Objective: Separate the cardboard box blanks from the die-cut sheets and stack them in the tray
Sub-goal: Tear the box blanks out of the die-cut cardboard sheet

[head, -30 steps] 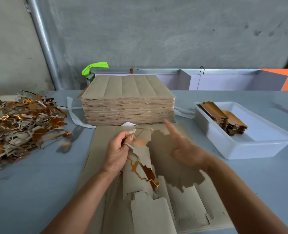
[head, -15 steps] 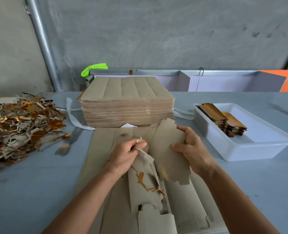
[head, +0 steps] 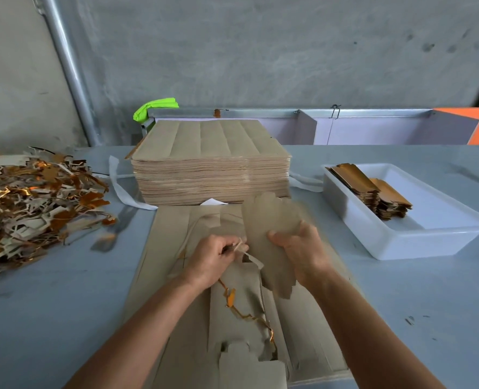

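A sec ago our right hand (head: 302,252) hovered w/ fingers spread above the sheet; now its fingers are curled round the near edge of a cardboard blank (head: 269,237), which is lifted clear of the die-cut sheet (head: 311,324) and tilted up, blurred w/ motion. Our left hand (head: 213,258) is where it was, approx., fingers pinched on a thin waste strip (head: 249,255) whose gold-edged tail runs down toward us over the sheet. So one blank looks freed, and we judge the step in hand is parting blank from trim: blank goes right, scrap goes left. The blank sits mid-counter (head: 50,299), just near of the tall stack of uncut sheets (head: 213,175), not yet in the tray. The white tray (head: 401,245) is to the right, well apart from the hand, w/ two short stacks of finished blanks (head: 373,192) at its far end and bare floor at its near end. The scrap pile (head: 30,203) lies far left. More blanks remain in the sheet near us, some partly torn, so the sheet isn't done. Watch-out, as we see it: the strip may still cling to the blank's edge; can't tell from this view whether it's fully torn off.
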A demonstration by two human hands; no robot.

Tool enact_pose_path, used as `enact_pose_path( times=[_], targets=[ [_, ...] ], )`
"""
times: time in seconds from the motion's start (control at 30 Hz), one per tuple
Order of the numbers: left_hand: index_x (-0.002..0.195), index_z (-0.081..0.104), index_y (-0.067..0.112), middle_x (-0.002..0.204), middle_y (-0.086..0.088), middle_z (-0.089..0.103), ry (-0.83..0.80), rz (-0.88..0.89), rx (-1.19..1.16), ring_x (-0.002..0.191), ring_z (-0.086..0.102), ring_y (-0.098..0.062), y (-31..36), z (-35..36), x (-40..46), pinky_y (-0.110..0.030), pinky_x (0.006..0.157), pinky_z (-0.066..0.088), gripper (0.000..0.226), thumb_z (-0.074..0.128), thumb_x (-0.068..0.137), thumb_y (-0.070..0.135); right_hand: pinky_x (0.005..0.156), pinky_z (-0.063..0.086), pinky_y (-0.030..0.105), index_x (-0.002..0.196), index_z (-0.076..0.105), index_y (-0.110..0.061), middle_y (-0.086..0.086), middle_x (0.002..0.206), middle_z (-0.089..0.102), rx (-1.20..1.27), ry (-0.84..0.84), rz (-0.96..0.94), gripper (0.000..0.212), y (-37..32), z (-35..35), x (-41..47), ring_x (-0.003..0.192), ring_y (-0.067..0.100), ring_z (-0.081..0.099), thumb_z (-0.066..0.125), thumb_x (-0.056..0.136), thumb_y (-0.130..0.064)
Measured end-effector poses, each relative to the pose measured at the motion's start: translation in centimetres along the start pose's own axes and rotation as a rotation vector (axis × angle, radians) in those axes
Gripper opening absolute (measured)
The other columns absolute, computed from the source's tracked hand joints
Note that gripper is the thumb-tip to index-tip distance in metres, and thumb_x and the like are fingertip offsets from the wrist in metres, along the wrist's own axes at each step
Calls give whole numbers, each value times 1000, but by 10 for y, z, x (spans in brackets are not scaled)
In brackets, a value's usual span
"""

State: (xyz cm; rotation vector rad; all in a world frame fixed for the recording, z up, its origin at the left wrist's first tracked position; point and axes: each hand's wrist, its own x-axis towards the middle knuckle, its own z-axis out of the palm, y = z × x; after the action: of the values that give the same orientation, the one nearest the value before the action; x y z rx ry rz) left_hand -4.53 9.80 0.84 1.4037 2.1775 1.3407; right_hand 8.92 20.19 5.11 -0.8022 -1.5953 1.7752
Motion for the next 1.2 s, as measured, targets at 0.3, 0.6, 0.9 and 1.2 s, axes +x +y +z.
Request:
enact_pose_path(
  times=[0.3,0.6,0.9,1.2],
  targets=[
    [69,66,14,63,13,66,249,87,-272,62,59,6,17,-22,-3,-5,62,41,23,59,90,11,86,46,13,133,52,-25,-1,123,60,-918,-255,-291,53,-5,-13,-1,106,11,56,52,89,4],
    [73,65,2,61,10,61,350,68,-324,58,54,6,26,-19,3,-7,61,40,22,55,93,7,65,43,29,82,63,9,13,75,57,-271,-370,85,30,8,14,-21,71,23,53,65,87,-20],
    [95,70,8,86,-2,70,189,113,385,80,65,-24,5,-42,-18,-31,74,50,17,68,86,22,40,33,23,68,50,-6,8,54,43,-271,278,12,20,14,-24,-4,43,16,41,57,87,-8],
    [98,37,29,83,19,51,-346,-48,437,78,53,-6,33,4,-37,-22,65,41,66,78,57,61,52,34,31,76,51,2,8,67,46,-313,418,-119,18,22,-14,-5,65,22,41,51,88,-12]
  ],
)
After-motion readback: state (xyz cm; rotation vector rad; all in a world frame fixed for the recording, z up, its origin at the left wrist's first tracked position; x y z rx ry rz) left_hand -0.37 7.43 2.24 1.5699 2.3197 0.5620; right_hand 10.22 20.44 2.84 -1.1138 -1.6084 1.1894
